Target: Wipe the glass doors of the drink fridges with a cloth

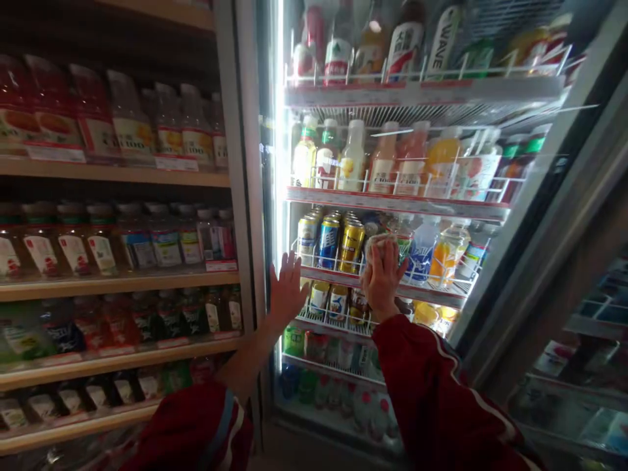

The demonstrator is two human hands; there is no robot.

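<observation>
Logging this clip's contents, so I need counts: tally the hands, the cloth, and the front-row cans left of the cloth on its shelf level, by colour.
Left hand: 1
Right hand: 1
Cloth: 1
Pale can: 1
Blue can: 1
Gold can: 1
Total: 6

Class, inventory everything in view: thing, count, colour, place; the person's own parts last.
wooden shelves: several, light brown, left
drinks fridge: one, grey, centre
drink bottles: dozens, mixed colours, wooden shelves and fridge
wire racks: several, white, inside fridge
price tags: several, white, red, wooden shelves
cloth: one, beige, before racks
front cans: three, pale, blue, gold, left of cloth
dim shelves: several, grey, far right
sleeves: two, dark red, bottom
left hand: one, bare, fridge's left side
right hand: one, bare, on cloth
</observation>
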